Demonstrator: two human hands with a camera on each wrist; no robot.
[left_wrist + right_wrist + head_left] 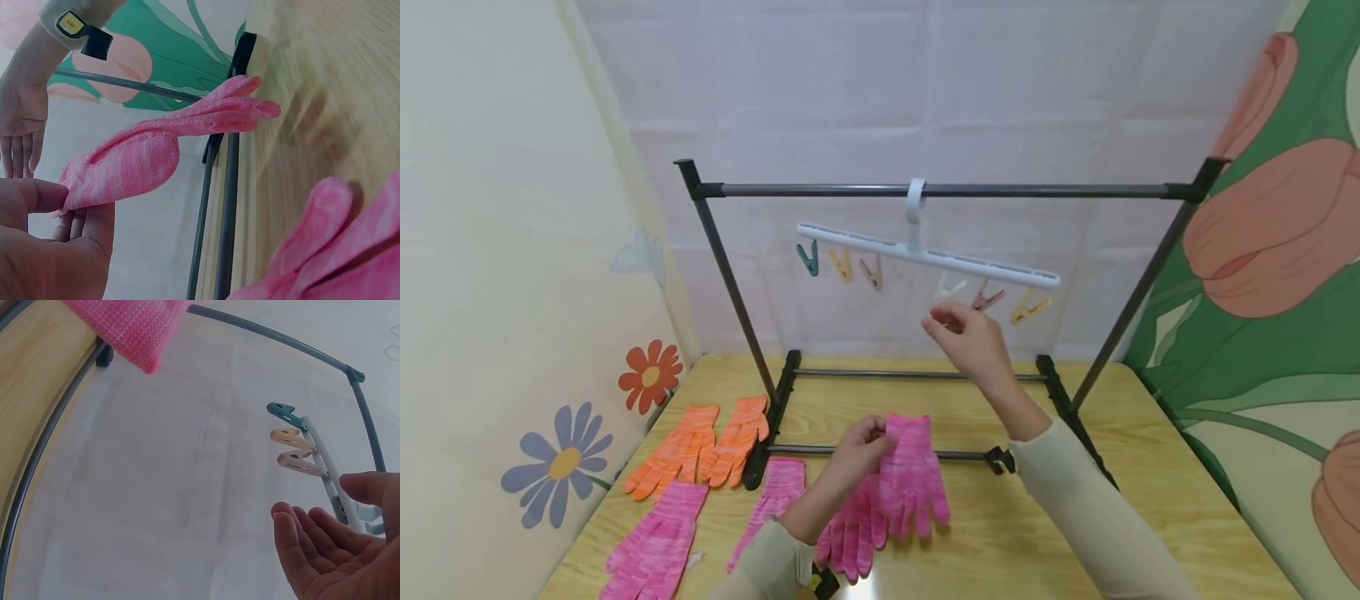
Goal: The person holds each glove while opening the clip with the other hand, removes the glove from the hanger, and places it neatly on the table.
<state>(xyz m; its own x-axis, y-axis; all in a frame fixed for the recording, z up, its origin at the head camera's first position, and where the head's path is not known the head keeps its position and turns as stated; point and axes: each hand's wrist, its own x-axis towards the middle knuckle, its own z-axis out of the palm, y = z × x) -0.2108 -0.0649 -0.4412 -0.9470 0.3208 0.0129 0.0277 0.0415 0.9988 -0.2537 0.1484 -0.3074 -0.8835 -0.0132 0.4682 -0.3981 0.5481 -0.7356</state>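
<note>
My left hand pinches a pink knitted glove by its cuff. The glove hangs fingers down above the table in the head view. In the left wrist view, thumb and fingers hold the cuff of the same glove. My right hand is raised just below the pale blue clip hanger, fingers loosely bent and holding nothing. Nearest to it are a white clip and a pink clip. The right wrist view shows the right hand with teal and yellow clips beyond it.
The hanger hooks over the top bar of a black and grey rack. On the wooden table lie more pink gloves, one partly behind my left forearm, and orange gloves at the left. Lower rack bars cross the table.
</note>
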